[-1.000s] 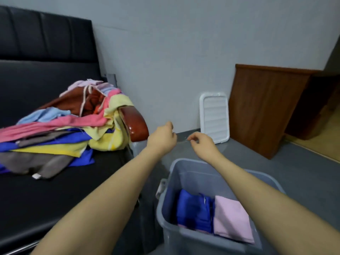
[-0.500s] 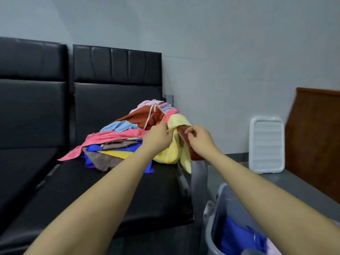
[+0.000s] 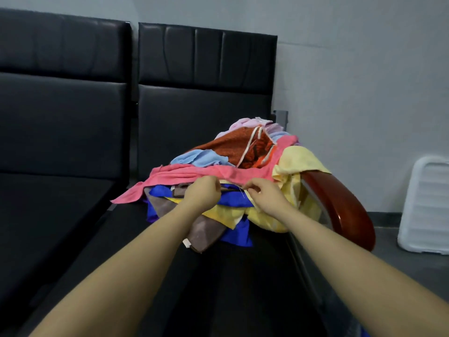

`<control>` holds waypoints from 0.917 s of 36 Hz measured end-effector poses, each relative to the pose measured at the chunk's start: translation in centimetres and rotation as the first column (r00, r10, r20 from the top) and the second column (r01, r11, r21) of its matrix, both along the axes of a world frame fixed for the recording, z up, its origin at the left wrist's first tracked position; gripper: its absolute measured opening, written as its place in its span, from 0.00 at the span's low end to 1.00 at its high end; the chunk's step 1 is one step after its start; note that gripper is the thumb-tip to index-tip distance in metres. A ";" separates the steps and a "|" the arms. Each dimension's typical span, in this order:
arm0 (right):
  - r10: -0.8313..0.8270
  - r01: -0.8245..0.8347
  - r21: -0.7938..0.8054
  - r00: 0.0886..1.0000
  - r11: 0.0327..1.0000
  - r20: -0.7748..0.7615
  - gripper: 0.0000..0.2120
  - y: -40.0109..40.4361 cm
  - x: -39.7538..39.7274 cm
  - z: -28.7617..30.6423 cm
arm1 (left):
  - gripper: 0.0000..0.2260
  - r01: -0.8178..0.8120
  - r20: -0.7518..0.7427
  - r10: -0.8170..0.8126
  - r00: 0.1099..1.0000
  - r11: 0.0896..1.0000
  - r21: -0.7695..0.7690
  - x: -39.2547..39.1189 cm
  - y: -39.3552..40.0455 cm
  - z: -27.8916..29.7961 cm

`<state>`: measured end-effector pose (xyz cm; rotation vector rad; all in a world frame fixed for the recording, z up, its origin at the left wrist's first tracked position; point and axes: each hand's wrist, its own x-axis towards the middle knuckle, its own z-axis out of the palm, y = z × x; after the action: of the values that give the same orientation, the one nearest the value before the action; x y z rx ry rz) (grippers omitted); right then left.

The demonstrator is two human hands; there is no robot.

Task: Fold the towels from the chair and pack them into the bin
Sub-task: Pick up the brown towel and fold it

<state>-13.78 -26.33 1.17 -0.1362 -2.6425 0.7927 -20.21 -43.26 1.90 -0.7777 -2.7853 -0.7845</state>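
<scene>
While both arms are reaching forward over the black seat, the left hand [image 3: 204,192] and the right hand [image 3: 263,194] are meeting at the front edge of the pile of towels [image 3: 233,176], which is lying on the chair [image 3: 194,98]. The pile is leaning against the red-brown armrest [image 3: 340,203] at the right end of the chair. The left hand is curling its fingers at the lower edge of the pink towel [image 3: 189,175], which is stretching across the front of the pile; whether it is really gripping the cloth I cannot tell, because the knuckles are hiding the fingertips. The right hand is bending its fingers in a pinch just beside the same pink edge, with a thin white thread near its fingertips, but what exactly it is holding I cannot tell. Under the pink towel, blue, yellow and grey-brown towels are hanging toward the seat. Right of the armrest, a white lid [image 3: 427,207] is standing on the floor against the wall [image 3: 364,81]. The bin is not appearing in this view.
</scene>
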 end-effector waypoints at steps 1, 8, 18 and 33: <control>0.019 -0.020 0.021 0.999 1.000 0.037 0.11 -0.2 -0.7 -0.6 | 0.08 0.008 0.001 -0.008 1.000 1.000 -0.024 -0.7 0.0 -0.5; -0.027 -0.050 0.430 0.985 0.901 0.171 0.19 -0.7 -2.8 -3.9 | 0.23 0.093 0.046 -0.085 0.995 0.973 -0.213 -2.5 0.2 -4.1; -0.086 0.012 0.500 0.988 0.866 0.127 0.12 -0.7 -2.4 -4.0 | 0.22 0.029 0.021 -0.026 0.999 0.986 -0.165 -2.2 -0.1 -4.6; -0.004 -0.010 0.396 0.999 0.918 0.034 0.15 -3.3 -4.1 -4.2 | 0.12 -0.167 -0.219 0.118 0.968 0.961 -0.221 -3.1 0.3 -5.4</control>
<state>-17.85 -29.61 -3.07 -0.0353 -2.7729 0.2418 -23.27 -42.96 -3.50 -0.6396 -2.7386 -0.3284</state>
